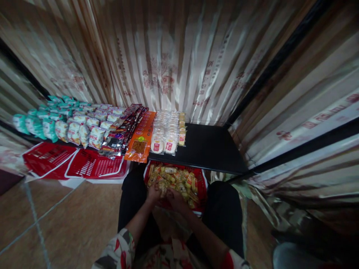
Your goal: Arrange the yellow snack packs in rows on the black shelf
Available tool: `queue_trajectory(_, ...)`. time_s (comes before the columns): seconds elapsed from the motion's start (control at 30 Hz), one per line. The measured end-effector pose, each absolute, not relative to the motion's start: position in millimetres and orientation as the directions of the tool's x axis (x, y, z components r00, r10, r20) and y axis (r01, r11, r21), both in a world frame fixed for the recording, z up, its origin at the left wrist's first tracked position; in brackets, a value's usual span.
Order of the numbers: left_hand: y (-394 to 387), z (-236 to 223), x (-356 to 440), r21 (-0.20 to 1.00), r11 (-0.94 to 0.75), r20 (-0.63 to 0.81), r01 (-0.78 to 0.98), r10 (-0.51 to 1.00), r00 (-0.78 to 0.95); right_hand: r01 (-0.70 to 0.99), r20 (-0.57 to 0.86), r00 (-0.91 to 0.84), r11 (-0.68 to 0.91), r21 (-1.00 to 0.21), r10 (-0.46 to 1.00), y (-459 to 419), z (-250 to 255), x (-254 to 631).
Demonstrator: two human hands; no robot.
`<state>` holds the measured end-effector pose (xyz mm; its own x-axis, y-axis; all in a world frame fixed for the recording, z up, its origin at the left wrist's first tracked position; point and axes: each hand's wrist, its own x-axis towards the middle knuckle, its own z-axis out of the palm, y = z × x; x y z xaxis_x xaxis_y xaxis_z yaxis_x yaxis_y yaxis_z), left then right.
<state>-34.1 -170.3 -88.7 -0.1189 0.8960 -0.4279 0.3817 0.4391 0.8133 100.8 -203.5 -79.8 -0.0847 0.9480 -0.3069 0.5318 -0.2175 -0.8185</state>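
Note:
A red basket [205,186] stands between my knees, full of small yellow wrapped snack packets [185,181]. Over its near left part, my left hand [154,192] and my right hand [173,198] are close together with fingers bent. Between them is a clear-and-yellow snack packet [162,188], apparently gripped from both sides; dim light blurs the fingertips. On the black shelf [210,147] just beyond, a short row of yellow packets [182,130] adjoins rows of white round crackers in clear wrap [164,136].
Farther left on the shelf are an orange snack bag [140,140], dark red packets [131,121], white striped packets [97,137] and teal packets [49,129]. Red baskets [95,164] lie on the tiled floor below. Printed curtains [168,56] and black frame bars [269,71] surround the shelf.

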Motion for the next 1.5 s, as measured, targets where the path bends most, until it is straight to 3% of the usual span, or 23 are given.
queue_trajectory(0.13, -173, -84, -30, 0.853, 0.486, -0.479, 0.187, 0.874, -0.088, 0.2, -0.327, -0.088, -0.305, -0.931, 0.941, -201, -81, 95)
queue_trajectory(0.27, -173, -67, -29, 0.846, 0.519, -0.524, -0.125, 0.852, -0.006, -0.08, -0.418, -0.087, -0.424, -0.902, 0.904, -199, -75, 101)
queue_trajectory(0.37, -171, -53, -23, 0.779, 0.567, -0.57, -0.268, 0.818, 0.075, -0.117, -0.445, 0.006, -0.441, -0.89, 0.896, -199, -66, 114)
queue_trajectory(0.57, -175, -32, -1, 0.746, 0.578, -0.574, -0.332, 0.81, 0.119, -0.199, -0.452, 0.193, -0.416, -0.887, 0.871, -193, -40, 139)
queue_trajectory(0.7, -173, -18, 10, 0.755, 0.561, -0.54, -0.34, 0.826, 0.163, -0.263, -0.422, 0.217, -0.364, -0.894, 0.88, -190, -21, 150)
queue_trajectory(0.9, -159, 0, 20, 0.762, 0.546, -0.506, -0.347, 0.837, 0.206, -0.171, -0.333, 0.248, -0.297, -0.939, 0.91, -189, -13, 159)
queue_trajectory(0.97, -155, 6, 21, 0.743, 0.551, -0.498, -0.38, 0.834, 0.237, -0.041, -0.213, 0.279, -0.21, -0.977, 0.936, -191, -11, 160)
queue_trajectory(1.03, -153, 12, 22, 0.687, 0.576, -0.498, -0.443, 0.817, 0.29, 0.203, -0.013, 0.275, -0.071, -0.977, 0.961, -194, -7, 162)
queue_trajectory(1.13, -151, 19, 23, 0.612, 0.609, -0.483, -0.504, 0.793, 0.371, 0.564, 0.259, 0.175, 0.119, -0.817, 0.95, -199, -2, 166)
queue_trajectory(1.2, -151, 21, 25, 0.621, 0.606, -0.465, -0.497, 0.796, 0.388, 0.69, 0.36, 0.108, 0.191, -0.698, 0.927, -203, -2, 170)
queue_trajectory(1.33, -150, 21, 31, 0.675, 0.569, -0.435, -0.469, 0.821, 0.369, 0.773, 0.45, 0.026, 0.268, -0.576, 0.893, -209, -8, 176)
queue_trajectory(1.5, -148, 23, 35, 0.689, 0.552, -0.448, -0.47, 0.834, 0.323, 0.791, 0.47, -0.005, 0.291, -0.539, 0.883, -211, -8, 180)
